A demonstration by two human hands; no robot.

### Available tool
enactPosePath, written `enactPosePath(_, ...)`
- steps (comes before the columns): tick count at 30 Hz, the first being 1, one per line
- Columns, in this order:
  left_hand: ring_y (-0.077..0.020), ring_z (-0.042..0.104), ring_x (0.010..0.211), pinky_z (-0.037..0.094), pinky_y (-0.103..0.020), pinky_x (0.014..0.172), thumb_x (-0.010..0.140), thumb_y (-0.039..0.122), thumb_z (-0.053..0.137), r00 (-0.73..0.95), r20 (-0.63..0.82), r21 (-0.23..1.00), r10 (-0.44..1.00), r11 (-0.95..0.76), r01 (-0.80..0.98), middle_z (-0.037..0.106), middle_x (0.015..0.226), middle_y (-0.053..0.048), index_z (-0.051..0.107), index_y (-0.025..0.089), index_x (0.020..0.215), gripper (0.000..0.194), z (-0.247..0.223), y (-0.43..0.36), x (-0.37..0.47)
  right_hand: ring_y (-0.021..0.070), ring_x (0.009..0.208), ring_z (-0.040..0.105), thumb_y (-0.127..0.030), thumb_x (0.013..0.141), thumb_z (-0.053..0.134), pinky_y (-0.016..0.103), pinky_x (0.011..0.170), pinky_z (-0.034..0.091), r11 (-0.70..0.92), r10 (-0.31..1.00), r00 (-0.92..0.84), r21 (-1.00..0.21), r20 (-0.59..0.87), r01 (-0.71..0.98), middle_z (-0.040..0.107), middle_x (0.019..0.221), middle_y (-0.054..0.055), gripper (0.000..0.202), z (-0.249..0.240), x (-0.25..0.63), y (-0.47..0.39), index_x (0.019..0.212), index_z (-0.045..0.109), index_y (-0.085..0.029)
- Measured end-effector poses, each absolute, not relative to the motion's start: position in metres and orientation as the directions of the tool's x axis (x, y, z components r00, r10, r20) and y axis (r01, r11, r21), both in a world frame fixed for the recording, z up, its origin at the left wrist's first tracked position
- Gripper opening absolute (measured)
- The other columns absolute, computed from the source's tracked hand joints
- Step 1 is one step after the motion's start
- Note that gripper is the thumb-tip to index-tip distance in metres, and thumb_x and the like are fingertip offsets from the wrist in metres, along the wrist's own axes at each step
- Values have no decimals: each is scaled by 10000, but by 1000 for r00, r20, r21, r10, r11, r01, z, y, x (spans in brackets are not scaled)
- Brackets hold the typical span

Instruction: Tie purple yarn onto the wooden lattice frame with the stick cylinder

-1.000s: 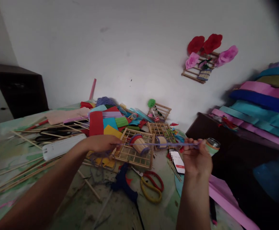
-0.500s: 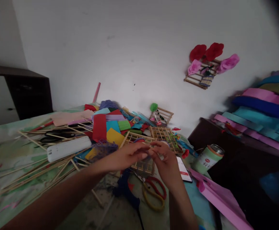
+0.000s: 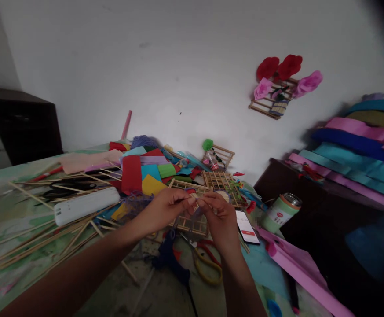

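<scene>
My left hand [image 3: 170,207] and my right hand [image 3: 216,215] meet at the fingertips, both closed in a pinch. What they pinch is too small and dim to make out. Just behind the fingers lies a lattice of thin bamboo sticks [image 3: 192,228], partly covered by my hands. A bit of red and purple shows at my fingertips, its kind unclear. Below my hands are a dark blue glue gun [image 3: 172,259] with its cord and a pair of scissors [image 3: 208,268] with yellow and red handles. A second stick lattice [image 3: 221,182] rests farther back.
Loose sticks [image 3: 30,246], a white power strip-like block [image 3: 88,205] and coloured paper [image 3: 132,174] fill the left side. To the right are a lit phone [image 3: 247,226], a green jar [image 3: 282,212] and a pink roll [image 3: 300,268]. A flower-decorated frame [image 3: 277,94] hangs on the wall.
My fingers have gone from a looser, bent pose to a tighter pinch, fingertips together. The view has shifted slightly, so most things sit a little farther left.
</scene>
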State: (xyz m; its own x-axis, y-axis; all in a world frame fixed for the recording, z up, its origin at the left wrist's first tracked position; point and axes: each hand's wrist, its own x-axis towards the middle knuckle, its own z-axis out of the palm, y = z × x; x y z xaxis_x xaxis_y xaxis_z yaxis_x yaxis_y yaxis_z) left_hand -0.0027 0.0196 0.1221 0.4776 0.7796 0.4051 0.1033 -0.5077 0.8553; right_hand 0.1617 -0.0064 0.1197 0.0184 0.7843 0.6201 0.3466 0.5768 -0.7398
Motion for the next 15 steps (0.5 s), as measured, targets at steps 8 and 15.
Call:
enactPosePath(8,-126,552,618,427,-235,615,863,418,494,513,395,907,762,-412,-87,621,654,-22,625,133,696,355,117,12,5,168,852,592,-245,773,645,312,802,452,584,803,2,-787,596,201,658,848,15,113,122,155,-13,788,750,-283)
enactPosePath(15,-92,440,524,337,-205,507,815,482,553,548,344,939,763,-271,-212,541,572,2,617,126,672,389,108,15,6,176,899,577,-250,769,653,312,805,458,544,838,-58,-838,542,27,634,881,24,113,125,150,-23,798,758,-281)
